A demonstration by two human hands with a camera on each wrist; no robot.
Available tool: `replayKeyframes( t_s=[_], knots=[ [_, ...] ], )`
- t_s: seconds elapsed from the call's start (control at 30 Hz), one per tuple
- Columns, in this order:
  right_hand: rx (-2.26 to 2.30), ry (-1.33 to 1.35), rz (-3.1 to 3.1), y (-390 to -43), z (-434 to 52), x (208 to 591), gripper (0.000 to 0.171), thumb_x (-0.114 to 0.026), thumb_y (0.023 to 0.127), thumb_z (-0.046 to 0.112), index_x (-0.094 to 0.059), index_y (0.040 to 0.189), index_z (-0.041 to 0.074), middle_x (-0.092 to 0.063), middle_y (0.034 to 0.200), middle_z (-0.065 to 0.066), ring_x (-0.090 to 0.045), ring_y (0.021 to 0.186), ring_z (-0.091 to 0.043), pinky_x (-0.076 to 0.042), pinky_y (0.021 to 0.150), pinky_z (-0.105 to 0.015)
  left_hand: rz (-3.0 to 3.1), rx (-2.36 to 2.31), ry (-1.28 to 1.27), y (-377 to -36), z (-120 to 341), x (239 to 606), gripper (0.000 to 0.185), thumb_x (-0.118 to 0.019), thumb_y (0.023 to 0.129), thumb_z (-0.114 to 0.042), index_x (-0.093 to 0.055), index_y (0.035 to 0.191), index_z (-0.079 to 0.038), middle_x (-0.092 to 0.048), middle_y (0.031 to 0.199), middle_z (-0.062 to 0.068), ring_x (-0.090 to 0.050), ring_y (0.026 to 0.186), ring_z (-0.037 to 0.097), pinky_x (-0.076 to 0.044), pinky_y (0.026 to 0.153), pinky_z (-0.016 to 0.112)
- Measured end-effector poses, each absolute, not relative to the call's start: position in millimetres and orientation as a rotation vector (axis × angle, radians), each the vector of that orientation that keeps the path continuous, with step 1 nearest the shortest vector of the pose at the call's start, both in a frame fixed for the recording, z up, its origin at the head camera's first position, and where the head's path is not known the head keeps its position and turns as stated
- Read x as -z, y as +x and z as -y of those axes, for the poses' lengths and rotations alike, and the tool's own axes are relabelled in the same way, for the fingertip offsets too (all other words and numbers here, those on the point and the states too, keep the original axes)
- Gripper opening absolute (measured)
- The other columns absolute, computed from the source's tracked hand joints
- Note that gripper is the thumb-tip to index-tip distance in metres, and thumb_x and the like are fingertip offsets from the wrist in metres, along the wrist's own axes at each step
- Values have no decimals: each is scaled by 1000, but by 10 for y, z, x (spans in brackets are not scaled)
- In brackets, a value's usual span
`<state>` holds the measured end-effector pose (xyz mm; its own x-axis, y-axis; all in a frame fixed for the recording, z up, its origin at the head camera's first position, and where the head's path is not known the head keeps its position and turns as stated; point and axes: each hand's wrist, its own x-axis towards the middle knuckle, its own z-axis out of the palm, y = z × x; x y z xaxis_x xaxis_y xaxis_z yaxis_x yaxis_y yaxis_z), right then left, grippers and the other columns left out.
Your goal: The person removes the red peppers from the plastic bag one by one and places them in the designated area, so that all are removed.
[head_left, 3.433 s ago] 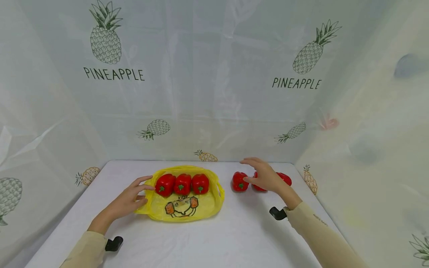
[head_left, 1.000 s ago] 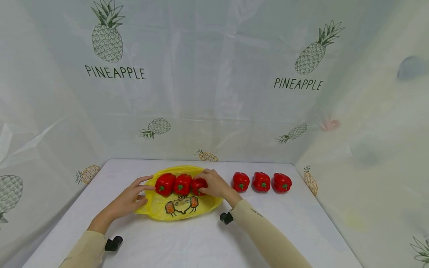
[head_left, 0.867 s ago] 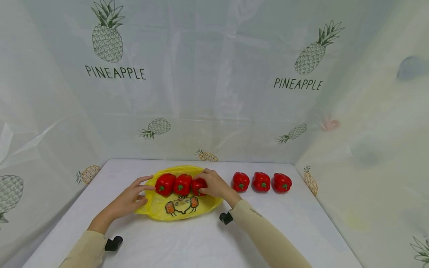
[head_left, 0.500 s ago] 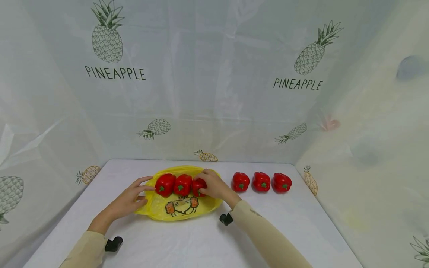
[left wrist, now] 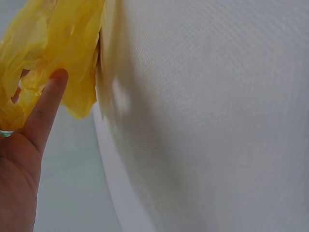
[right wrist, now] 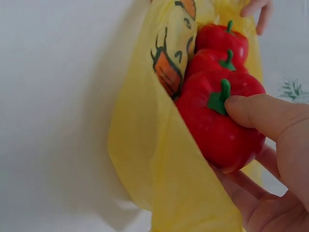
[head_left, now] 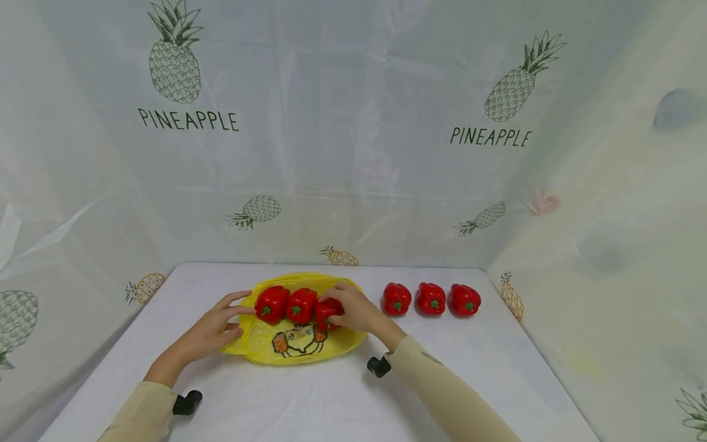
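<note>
A yellow plastic bag [head_left: 259, 353] lies on the table with three red bell peppers in a row on it: a left pepper [head_left: 272, 305], a middle pepper [head_left: 301, 306] and a right pepper [head_left: 327, 313]. My right hand [head_left: 353, 307] grips the right pepper, thumb by its green stem and fingers around its far side, as the right wrist view shows. At the bag's left end my left hand [head_left: 210, 331] rests with spread, relaxed fingers. Its straight thumb [left wrist: 50, 99] touches the yellow film in the left wrist view.
Three more red bell peppers stand in a row on the white table [head_left: 309, 405], right of the bag: a near one [head_left: 396, 299], a second [head_left: 431, 299] and a third [head_left: 464, 301]. A pineapple-print curtain [head_left: 353, 153] surrounds the table at the back and sides.
My right hand has moved left from the loose peppers to the bag's right pepper. Since half a second ago that pepper has shifted slightly toward me and tilted. My left hand has stayed put.
</note>
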<state>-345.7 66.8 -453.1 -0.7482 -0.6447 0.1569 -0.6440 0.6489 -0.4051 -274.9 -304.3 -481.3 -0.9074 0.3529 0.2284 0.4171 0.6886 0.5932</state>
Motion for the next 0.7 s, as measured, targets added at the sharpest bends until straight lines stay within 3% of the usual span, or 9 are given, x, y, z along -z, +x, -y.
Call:
replayKeyframes(
  t_s=[0.7],
  knots=[
    [1021, -1223, -2770, -3078, -1238, 4293, 45, -84, 92, 11, -69, 133, 17, -62, 135, -3, -65, 119, -20, -62, 84, -19, 2791, 1031, -651, -2767, 3045, 4831, 39, -73, 96, 2, -71, 132, -11, -30, 169, 17, -46, 144, 49, -62, 97, 44]
  ],
)
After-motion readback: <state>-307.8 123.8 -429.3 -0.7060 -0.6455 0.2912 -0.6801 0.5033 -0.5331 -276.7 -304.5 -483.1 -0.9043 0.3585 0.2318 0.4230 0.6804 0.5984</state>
